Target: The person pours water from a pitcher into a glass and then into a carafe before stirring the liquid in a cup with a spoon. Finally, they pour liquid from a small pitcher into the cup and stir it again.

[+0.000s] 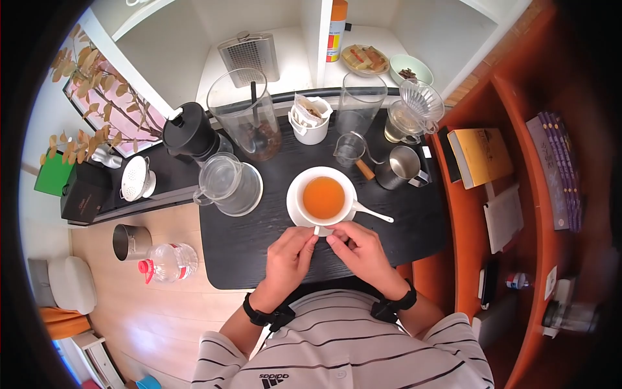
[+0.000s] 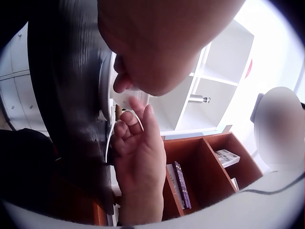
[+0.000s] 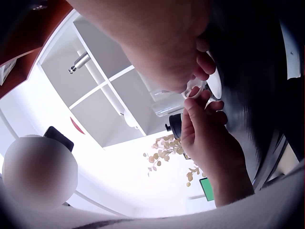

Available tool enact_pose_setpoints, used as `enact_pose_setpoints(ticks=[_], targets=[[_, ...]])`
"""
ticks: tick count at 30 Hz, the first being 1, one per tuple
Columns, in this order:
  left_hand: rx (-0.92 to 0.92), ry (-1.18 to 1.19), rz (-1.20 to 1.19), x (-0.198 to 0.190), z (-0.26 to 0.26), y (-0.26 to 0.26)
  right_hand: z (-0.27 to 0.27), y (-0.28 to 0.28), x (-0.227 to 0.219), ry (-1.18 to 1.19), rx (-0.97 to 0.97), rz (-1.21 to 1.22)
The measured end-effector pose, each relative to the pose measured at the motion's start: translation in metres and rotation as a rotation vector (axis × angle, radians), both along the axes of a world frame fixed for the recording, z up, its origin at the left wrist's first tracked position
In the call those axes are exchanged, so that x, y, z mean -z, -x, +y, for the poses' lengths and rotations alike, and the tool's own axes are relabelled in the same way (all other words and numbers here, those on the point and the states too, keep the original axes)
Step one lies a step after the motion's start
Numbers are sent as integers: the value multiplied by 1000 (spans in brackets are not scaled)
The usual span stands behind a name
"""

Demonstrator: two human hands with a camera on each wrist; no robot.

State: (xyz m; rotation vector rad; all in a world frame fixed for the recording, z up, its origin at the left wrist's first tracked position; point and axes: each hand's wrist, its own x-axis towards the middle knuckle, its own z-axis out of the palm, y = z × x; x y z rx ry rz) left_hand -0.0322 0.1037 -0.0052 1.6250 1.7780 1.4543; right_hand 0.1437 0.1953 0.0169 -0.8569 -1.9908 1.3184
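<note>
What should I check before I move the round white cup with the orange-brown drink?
1. Orange-brown drink below the round white cup's rim: ok.
2. Bare left hand at the cup's small, looped white handle: ok, its fingertips are on it.
3. Bare right hand gripping firmly: cannot tell; it's close to the cup, but its contact is hidden.
4. Long-handled white spoon inside the edge of the round white saucer: not ok; it sticks out past it.
5. Drink cool enough: cannot tell; pictures don't show heat.
</note>
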Motion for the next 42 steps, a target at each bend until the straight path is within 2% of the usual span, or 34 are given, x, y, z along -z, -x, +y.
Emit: enact_pose_setpoints(ticks=[2,6,8,9,11,12,16,20,25,33,42], targets=[[2,-33,39,-3,3,-1,0,0,-2,125,-40,-18],[15,-46,190,-10,2,-1,-1,0,20,197,-89,55],[24,-48,226,-14,2,0,-1,0,24,405,-110,154],[38,-47,264,-15,2,1,-1,0,22,392,-118,154],[30,-75,292,-17,3,3,2,0,17,559,-140,207],[33,-84,317,-18,3,3,3,-3,13,622,-154,133],[15,-134,358,-19,3,4,4,-3,23,668,-214,232],[-16,-125,286,-21,1,4,1,-2,25,671,-207,242],[-100,-123,193,-19,-3,12,-7,3,28,683,-135,350],[-201,-115,166,-19,-11,23,-14,7,32,681,6,345],[-286,130,53,-3,-2,21,-19,10,29,596,115,326]])
